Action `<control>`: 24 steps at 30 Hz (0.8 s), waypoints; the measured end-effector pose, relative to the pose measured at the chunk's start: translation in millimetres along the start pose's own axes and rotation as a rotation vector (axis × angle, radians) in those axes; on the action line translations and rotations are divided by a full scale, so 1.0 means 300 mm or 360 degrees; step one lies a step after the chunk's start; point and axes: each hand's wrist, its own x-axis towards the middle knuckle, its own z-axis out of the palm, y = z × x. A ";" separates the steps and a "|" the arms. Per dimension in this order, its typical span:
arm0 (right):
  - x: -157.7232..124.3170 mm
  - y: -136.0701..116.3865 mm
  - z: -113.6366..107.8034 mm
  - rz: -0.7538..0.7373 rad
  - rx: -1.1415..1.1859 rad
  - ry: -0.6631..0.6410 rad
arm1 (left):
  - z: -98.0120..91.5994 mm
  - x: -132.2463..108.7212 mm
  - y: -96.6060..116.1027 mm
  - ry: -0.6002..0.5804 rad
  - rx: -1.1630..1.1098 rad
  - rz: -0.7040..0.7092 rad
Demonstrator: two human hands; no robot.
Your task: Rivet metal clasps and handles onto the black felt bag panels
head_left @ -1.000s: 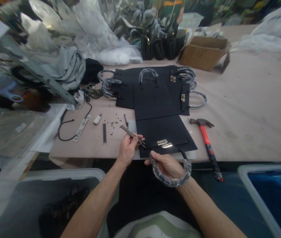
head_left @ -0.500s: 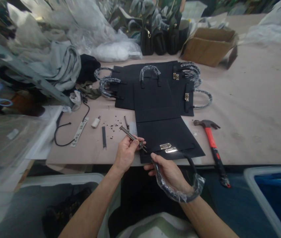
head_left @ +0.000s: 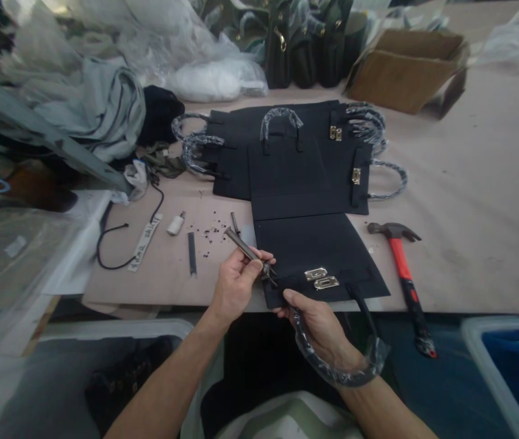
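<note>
My left hand (head_left: 238, 283) is closed round a slim metal rod-like tool (head_left: 239, 244), pinched between thumb and fingers. Small dark prongs show at the tool's lower end, over the left corner of a black bag panel (head_left: 305, 241); their exact kind is unclear. My right hand (head_left: 318, 323) grips one end of a plastic-wrapped bag handle (head_left: 353, 377) at the panel's near edge. The handle loops round my right wrist, its other end attached to the panel. Two gold metal plates (head_left: 326, 283) lie on the panel between the handle ends.
A claw hammer (head_left: 399, 259) lies right of the panel, its grip past the table edge. More black panels (head_left: 227, 183) with wrapped handles are stacked behind. At left are a small white bottle (head_left: 175, 224), a flat metal strip (head_left: 192, 253) and dark bits. A cardboard box (head_left: 408, 70) stands behind.
The view has shifted slightly, so the table things sit a little differently. The tool in my left hand has turned slightly, while my right hand keeps its hold on the handle end.
</note>
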 end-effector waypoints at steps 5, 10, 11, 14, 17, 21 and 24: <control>-0.011 -0.005 -0.018 0.0032 -0.0026 -0.0066 | -0.002 -0.007 -0.003 0.0015 -0.0247 -0.0023; -0.008 0.002 -0.028 0.0071 -0.0026 -0.0096 | -0.002 -0.023 -0.010 -0.0077 -0.0174 0.0048; -0.006 0.004 -0.028 0.0076 -0.0016 -0.0093 | -0.002 -0.025 -0.011 -0.0085 -0.0146 0.0065; -0.003 0.010 -0.025 0.0068 0.0000 -0.0073 | -0.001 -0.029 -0.011 -0.0089 -0.0067 0.0116; -0.004 0.011 -0.021 0.0052 -0.0021 -0.0069 | 0.001 -0.030 -0.006 -0.0092 -0.0026 0.0133; -0.004 0.013 -0.019 -0.0006 -0.0050 -0.0092 | 0.006 -0.034 0.005 -0.0071 0.0057 0.0125; 0.000 0.018 -0.020 -0.0049 -0.0051 -0.0092 | 0.011 -0.038 0.016 -0.0063 0.0171 0.0143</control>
